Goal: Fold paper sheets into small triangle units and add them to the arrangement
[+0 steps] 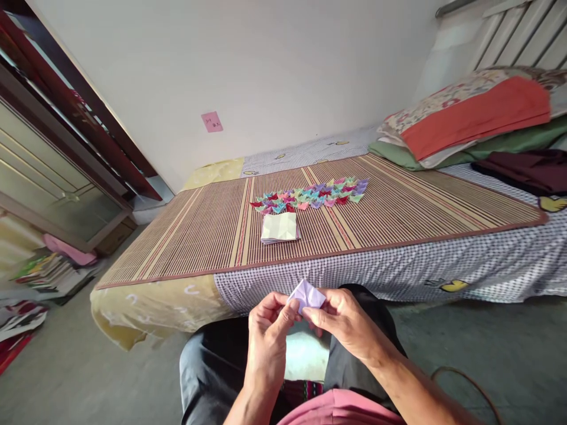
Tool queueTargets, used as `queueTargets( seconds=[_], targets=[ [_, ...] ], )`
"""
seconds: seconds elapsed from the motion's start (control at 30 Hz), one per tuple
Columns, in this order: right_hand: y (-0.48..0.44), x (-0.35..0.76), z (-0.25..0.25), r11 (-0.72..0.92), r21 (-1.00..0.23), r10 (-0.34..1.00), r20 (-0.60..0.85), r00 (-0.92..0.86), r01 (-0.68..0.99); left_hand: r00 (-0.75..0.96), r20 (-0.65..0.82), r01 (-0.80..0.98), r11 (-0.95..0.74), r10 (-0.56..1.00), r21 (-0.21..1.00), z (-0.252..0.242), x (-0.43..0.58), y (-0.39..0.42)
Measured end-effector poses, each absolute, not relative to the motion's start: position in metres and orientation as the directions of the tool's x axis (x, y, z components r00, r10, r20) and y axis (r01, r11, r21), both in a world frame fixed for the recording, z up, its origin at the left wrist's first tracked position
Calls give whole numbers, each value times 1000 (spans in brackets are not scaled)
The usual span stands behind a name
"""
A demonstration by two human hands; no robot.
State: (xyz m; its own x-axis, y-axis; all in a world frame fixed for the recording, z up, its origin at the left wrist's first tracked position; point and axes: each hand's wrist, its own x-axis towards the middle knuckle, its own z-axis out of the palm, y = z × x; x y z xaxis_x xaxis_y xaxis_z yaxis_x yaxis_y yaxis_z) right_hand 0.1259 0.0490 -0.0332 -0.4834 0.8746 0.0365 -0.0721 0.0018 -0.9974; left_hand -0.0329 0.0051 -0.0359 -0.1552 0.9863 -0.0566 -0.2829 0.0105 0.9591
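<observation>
A small pale purple folded paper [306, 293] is held over my lap, pinched from both sides. My left hand [267, 333] grips its left edge with thumb and fingers closed. My right hand [344, 321] grips its right side the same way. On the striped bamboo mat [199, 230] of the bed lies a stack of pale yellow paper squares [279, 228]. Behind the stack, several small folded paper pieces in many colours [312, 195] lie in rows.
The bed stands low against a white wall with a pink note [212, 121]. Folded blankets and pillows [469, 118] are piled at the bed's right end. A wooden cabinet [48, 165] and heaps of books [44, 271] are on the left floor.
</observation>
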Motion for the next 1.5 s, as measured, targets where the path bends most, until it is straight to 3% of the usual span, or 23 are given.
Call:
queueTargets(
  seconds=[0.27,0.4,0.6,0.9,1.0,1.17,1.27,1.37,1.5],
  targets=[
    [39,120,-34,73,-997,902,64,-427,4,-223,-116,-388,21,968,921,-40,-30,6],
    [43,126,-39,83,-997,876,69,-477,9,-194,-97,-354,22,976,935,-37,-30,7],
    [53,136,-35,135,-990,910,144,-388,-50,-132,-67,-155,46,989,987,-36,-33,2],
    [49,130,-31,262,-965,930,249,-270,10,-13,26,198,-23,1000,980,-22,-35,-4],
    [53,132,-31,251,-968,932,238,-274,15,-7,-2,115,2,1000,993,-26,-35,-4],
    [56,135,-33,123,-987,910,152,-386,-99,-180,-97,-291,41,979,956,-44,-36,3],
    [50,128,-36,71,-984,889,136,-436,-161,-188,-117,-433,25,975,901,-47,-34,5],
    [44,122,-38,162,-976,909,205,-363,-147,-153,-122,-462,38,981,886,-45,-30,4],
    [42,121,-36,376,-925,890,376,-258,-51,-157,-91,-367,27,984,930,-43,-29,3]
  ],
)
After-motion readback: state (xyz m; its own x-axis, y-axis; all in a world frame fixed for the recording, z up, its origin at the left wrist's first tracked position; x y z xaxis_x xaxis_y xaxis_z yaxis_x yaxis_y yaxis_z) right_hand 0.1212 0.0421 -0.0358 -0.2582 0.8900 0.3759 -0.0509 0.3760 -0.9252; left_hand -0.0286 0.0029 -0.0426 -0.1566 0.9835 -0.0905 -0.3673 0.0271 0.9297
